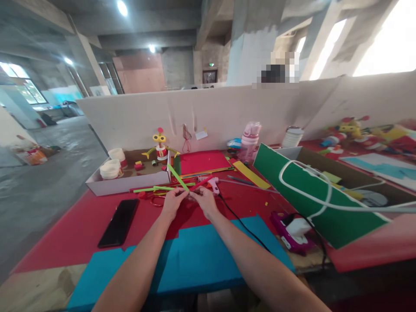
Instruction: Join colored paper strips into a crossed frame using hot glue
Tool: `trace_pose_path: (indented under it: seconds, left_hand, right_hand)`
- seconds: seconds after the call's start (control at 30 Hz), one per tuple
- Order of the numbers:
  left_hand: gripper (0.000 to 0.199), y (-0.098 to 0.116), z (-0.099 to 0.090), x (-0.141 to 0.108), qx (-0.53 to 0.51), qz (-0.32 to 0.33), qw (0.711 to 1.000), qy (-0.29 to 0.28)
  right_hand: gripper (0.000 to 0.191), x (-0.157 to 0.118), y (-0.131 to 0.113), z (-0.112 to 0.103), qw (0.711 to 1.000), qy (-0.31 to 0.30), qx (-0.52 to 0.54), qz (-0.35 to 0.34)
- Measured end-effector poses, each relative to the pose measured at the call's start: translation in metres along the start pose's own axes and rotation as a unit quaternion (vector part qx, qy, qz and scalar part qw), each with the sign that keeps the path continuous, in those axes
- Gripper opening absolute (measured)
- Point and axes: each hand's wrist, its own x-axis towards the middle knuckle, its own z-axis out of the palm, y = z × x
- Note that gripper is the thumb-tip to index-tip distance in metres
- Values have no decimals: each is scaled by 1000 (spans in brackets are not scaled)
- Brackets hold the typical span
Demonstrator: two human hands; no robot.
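Observation:
My left hand (174, 201) and my right hand (204, 200) meet over the red table top, fingertips almost touching. Between the fingers of my left hand is the lower end of a lime green paper strip (177, 176), which slants up and to the left. A red paper strip (203, 183) rises to the right from the fingertips of my right hand. The two strips meet at the fingertips in a V shape; whether they are joined is hidden. Just behind my right hand lies a pink glue gun (212, 184) with a black cord. Red-handled scissors (157, 200) lie beside my left hand.
A black phone (118, 223) lies at the left. Behind it, a shallow box (130, 184) holds paper cups and a yellow figure (160, 146). Blue sheets (211, 251) cover the front edge. At the right are a purple power strip (292, 234) and a green-sided box (308, 195).

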Motion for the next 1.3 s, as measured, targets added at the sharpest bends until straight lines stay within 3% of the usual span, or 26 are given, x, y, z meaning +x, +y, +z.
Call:
trace_pose_path:
  seconds: [0.17, 0.3, 0.5, 1.07, 1.3]
  left_hand:
    - [23, 3, 0, -1, -8, 1, 1000, 16]
    - [21, 9, 3, -4, -8, 12, 1000, -4]
    - [23, 7, 1, -3, -8, 10, 1000, -4]
    - [29, 2, 0, -1, -23, -9, 1000, -19]
    - [36, 2, 4, -5, -51, 17, 998, -35]
  right_hand:
    - [34, 1, -4, -2, 999, -16, 28, 25]
    - [35, 2, -6, -4, 995, -27, 69, 65]
    - [37, 0, -5, -4, 995, -37, 66, 72]
    - [33, 1, -8, -2, 1000, 2, -23, 14]
    - [31, 2, -6, -1, 1000, 26, 11, 3]
